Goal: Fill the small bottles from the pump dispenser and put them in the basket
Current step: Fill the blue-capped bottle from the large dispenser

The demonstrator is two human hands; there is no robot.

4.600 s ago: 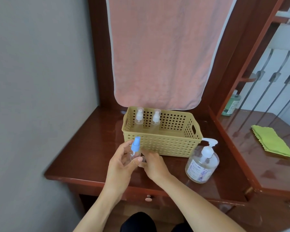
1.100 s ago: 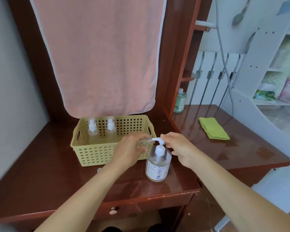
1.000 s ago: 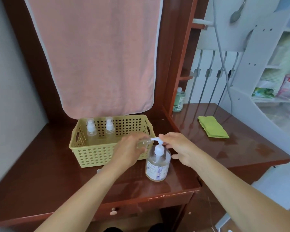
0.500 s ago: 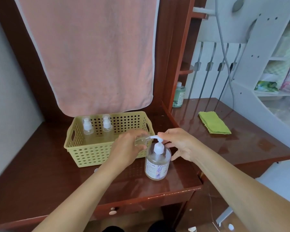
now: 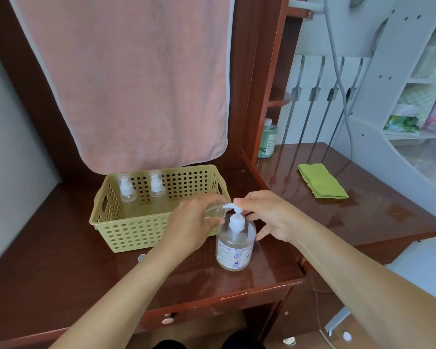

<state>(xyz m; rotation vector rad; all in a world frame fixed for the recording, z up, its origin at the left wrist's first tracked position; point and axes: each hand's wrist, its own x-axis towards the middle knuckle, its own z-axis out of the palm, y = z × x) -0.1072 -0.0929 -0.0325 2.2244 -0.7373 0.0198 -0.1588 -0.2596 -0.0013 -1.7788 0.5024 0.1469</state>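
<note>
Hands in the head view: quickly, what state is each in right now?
Left hand: closed, holding the small bottle.
Right hand: open, pressing down on the pump dispenser.

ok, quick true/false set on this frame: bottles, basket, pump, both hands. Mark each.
1. Two small bottles stand in the basket. True.
2. The left hand holds a clear bottle at the spout of the pump dispenser. True.
3. The right hand rests on the green cloth. False: it is on the pump dispenser's head; the green cloth lies apart, further right.
4. The pump dispenser stands inside the basket. False: it stands on the table, by the basket's front right corner.
</note>
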